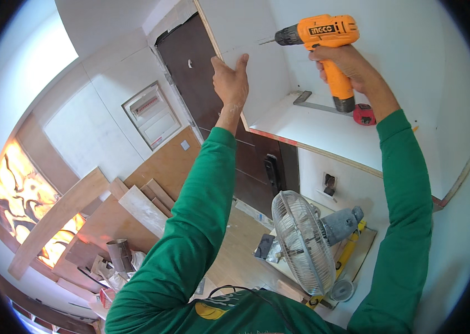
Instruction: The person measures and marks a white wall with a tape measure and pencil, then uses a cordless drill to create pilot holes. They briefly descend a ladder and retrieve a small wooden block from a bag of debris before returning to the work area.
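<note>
Head view: holds orange-and-black pistol-shaped plastic drill [329,33] in closed right hand [349,62], before white boxy wooden cabinet [293,121]; hooks half-open left hand [230,82] over its edge. Pressed askew, could skid thin metal bit [267,42] thumbward (contact unclear).

The head view looks out from the wearer's head, facing forward and down, with the white cabinet [302,128] in its upper right; that cabinet stands within arm's reach, the left hand [230,82] meeting its front edge; the fisheye spreads wide, taking in the dark door [190,89] beyond the cabinet's left side, the fan [304,245] and the floor [238,253] below it; the green sleeves [407,183] rise from the lower edge toward the cabinet; upright lines left of the cabinet lean.
</note>
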Available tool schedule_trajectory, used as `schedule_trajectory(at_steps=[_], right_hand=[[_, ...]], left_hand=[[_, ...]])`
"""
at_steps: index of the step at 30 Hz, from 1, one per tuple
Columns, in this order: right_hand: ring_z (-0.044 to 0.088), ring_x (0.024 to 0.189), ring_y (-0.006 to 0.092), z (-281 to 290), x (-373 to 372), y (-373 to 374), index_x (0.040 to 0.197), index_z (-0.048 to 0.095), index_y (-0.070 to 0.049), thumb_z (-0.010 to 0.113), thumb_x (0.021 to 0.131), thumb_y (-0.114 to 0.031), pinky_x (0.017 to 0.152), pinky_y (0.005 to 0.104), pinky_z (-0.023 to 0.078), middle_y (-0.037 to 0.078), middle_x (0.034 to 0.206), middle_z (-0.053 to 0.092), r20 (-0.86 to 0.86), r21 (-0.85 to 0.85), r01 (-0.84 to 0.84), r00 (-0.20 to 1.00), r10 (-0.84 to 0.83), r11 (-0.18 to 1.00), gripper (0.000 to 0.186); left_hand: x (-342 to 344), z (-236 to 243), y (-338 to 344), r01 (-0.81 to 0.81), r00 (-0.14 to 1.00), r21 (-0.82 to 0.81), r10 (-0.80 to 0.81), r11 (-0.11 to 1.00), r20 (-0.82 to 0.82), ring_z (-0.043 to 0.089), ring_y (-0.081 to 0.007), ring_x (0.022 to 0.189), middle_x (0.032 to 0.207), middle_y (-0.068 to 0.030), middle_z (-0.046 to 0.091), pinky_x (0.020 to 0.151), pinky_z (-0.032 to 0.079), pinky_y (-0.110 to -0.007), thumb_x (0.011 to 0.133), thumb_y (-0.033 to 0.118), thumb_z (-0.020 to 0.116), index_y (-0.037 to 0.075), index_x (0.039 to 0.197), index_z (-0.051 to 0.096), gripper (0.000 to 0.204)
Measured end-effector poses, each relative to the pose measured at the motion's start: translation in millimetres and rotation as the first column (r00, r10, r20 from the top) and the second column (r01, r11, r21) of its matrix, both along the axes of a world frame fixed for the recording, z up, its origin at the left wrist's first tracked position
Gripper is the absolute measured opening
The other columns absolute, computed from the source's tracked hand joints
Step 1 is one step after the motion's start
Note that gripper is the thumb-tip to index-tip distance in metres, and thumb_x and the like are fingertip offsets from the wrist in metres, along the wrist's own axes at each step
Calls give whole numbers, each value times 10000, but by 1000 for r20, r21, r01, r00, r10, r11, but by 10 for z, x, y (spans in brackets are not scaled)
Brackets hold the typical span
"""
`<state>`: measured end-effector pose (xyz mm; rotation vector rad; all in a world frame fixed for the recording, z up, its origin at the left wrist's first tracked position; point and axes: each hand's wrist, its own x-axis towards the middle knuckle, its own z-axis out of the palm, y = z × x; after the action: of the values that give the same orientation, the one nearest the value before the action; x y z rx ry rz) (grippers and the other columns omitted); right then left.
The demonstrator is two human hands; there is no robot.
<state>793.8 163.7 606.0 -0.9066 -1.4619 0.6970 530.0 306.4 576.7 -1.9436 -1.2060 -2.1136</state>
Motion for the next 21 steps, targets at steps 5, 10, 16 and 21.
schedule_trajectory(at_steps=[5,10,16,21], right_hand=[[673,711,161,228,163,-383,1095,711,-39,821,843,-180,702,360,615,42,832,693,397,21,247,887,-235,969,309],[723,975,316,69,149,-358,1104,684,3,844,803,-108,900,436,607,130,1024,751,777,351,399,381,-501,847,357],[764,1081,352,-410,-190,-67,1106,705,-36,784,855,-70,915,473,595,158,1119,783,883,426,397,13,-469,813,265],[767,1019,293,-759,-353,144,1111,710,-61,779,885,-80,904,469,542,115,1053,768,790,604,289,-97,-605,743,236]], left_hand=[[-72,17,-14,-35,995,-51,30,998,-92,748,-518,960,985,-291,754,863,580,-580,986,508,778,0,1189,460,632],[-55,-12,-18,-28,997,9,29,1000,-76,752,-503,936,959,-272,751,860,581,-565,988,525,773,0,1167,465,635],[-59,-7,-59,12,998,-23,-13,1000,-63,755,-496,958,973,-266,755,876,577,-557,982,553,773,4,1155,474,648],[-64,-10,-22,-34,996,38,37,999,-78,740,-530,947,941,-283,742,870,571,-587,1012,534,735,10,1153,450,613]])
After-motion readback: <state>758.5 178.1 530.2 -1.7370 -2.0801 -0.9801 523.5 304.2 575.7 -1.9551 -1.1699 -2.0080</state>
